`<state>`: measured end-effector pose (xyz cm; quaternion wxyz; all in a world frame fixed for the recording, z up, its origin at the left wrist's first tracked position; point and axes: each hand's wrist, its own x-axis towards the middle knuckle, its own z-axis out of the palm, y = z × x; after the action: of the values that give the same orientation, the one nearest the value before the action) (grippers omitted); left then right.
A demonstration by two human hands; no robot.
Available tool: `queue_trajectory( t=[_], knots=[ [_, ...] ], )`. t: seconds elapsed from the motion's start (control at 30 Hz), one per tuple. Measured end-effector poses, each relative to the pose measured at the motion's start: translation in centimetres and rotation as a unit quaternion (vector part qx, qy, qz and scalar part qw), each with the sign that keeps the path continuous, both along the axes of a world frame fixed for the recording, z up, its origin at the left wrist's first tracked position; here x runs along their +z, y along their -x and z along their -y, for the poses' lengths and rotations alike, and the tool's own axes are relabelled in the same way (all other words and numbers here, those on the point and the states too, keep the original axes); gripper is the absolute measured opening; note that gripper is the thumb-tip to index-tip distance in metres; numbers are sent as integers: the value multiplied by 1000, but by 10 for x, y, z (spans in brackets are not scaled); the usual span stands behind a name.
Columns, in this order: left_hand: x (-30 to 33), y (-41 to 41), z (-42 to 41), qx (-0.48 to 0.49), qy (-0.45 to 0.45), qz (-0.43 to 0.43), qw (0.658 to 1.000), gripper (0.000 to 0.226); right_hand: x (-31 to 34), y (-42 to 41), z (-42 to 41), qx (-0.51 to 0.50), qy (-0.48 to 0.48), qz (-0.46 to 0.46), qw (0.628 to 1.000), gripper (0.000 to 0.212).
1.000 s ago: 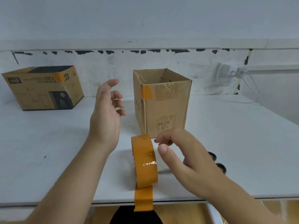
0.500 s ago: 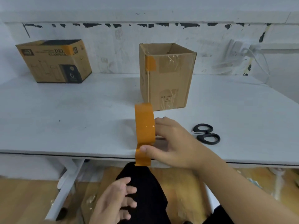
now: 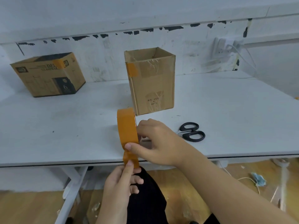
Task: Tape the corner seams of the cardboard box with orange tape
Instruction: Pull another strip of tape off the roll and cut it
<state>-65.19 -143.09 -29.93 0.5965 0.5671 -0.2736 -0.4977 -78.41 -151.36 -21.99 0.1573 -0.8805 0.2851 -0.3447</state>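
Observation:
An open plain cardboard box (image 3: 153,84) stands upright in the middle of the white table, with a short piece of orange tape on its upper left corner seam. In front of it, near the table's front edge, my right hand (image 3: 157,143) grips the orange tape roll (image 3: 127,128), which stands on edge. A loose strip of tape (image 3: 129,159) hangs from the roll over the table edge. My left hand (image 3: 121,180), below the edge, pinches the end of that strip between thumb and fingers.
Black-handled scissors (image 3: 192,131) lie right of my right hand. A printed cardboard box (image 3: 48,75) with orange tape on top sits at the back left. The white table (image 3: 64,126) ends at a wall behind; a power strip and cable (image 3: 226,47) hang at the back right.
My left hand dropped from above the table to below its edge, then rose and took the hanging tape end. My right hand closed round the roll. The view tilted downward.

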Motion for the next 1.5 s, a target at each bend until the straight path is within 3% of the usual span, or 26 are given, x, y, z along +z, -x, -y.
queue_trajectory(
  t=[0.23, 0.43, 1.07, 1.5],
  knots=[
    [-5, -11, -1, -17, -14, 9, 1000, 27, -1, 0, 1, 5, 11, 8, 1000, 34],
    [-1, -11, -1, -34, -29, 25, 999, 46, -1, 1, 1, 17, -2, -4, 1000, 33],
    [26, -6, -27, -36, -3, -23, 999, 24, -4, 0, -5, 12, 31, 2, 999, 30],
    [19, -12, -44, -23, 34, 49, 998, 37, -3, -4, -4, 3, 10, -17, 1000, 27]
  ],
)
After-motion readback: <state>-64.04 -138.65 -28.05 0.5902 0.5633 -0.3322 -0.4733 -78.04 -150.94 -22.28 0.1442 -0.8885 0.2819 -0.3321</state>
